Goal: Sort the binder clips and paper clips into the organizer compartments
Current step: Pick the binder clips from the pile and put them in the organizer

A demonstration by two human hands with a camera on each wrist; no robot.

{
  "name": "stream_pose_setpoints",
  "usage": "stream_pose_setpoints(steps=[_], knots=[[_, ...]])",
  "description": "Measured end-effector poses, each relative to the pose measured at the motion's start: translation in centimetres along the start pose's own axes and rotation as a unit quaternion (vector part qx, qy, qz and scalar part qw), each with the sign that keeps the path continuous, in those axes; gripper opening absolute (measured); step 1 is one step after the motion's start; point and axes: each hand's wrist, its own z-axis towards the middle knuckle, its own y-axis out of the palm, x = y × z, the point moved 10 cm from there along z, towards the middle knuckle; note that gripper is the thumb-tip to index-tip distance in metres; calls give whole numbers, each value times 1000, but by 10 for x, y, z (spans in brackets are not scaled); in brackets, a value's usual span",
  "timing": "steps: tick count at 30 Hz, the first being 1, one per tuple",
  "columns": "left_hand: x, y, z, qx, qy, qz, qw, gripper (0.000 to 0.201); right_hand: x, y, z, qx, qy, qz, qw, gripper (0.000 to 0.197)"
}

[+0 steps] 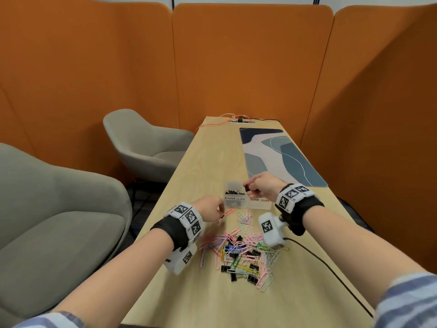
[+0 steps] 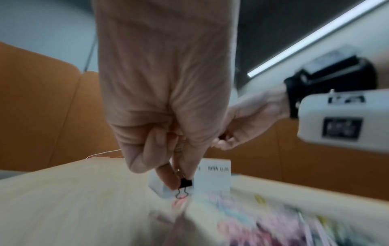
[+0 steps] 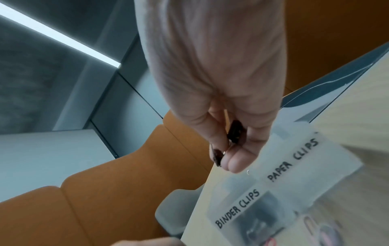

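A clear organizer [image 1: 248, 203] stands mid-table, its two compartments labelled BINDER CLIPS [image 3: 238, 208] and PAPER CLIPS [image 3: 292, 162]. Several black binder clips [image 1: 233, 192] lie in the left compartment. My right hand [image 1: 254, 189] hovers over the organizer and pinches black binder clips [image 3: 233, 131] in curled fingers. Just left of the organizer's front, my left hand [image 1: 216, 211] pinches one small black binder clip [image 2: 186, 183] above the table. A mixed pile of coloured paper clips and black binder clips [image 1: 243, 249] lies in front of the organizer.
A blue patterned mat [image 1: 276, 155] lies on the table's far right. A socket strip with orange and black cables [image 1: 238, 120] sits at the far end. A black cable [image 1: 314, 256] runs off my right wrist. Two grey armchairs [image 1: 146, 143] stand left; orange partitions surround.
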Motion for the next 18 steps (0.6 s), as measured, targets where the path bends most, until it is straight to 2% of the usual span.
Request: stream_pose_setpoints(steps=[3, 7, 12, 18], knots=[[-3, -21, 8, 14, -4, -44, 999, 33, -10, 8, 18, 18, -10, -8, 1000, 31], [-9, -43, 29, 47, -37, -102, 993, 35, -10, 16, 29, 10, -16, -20, 1000, 26], [-16, -44, 59, 51, -112, -194, 973, 33, -12, 6, 22, 26, -54, -5, 998, 45], [-3, -39, 78, 67, -127, -225, 964, 26, -1, -14, -7, 22, -84, -53, 995, 41]])
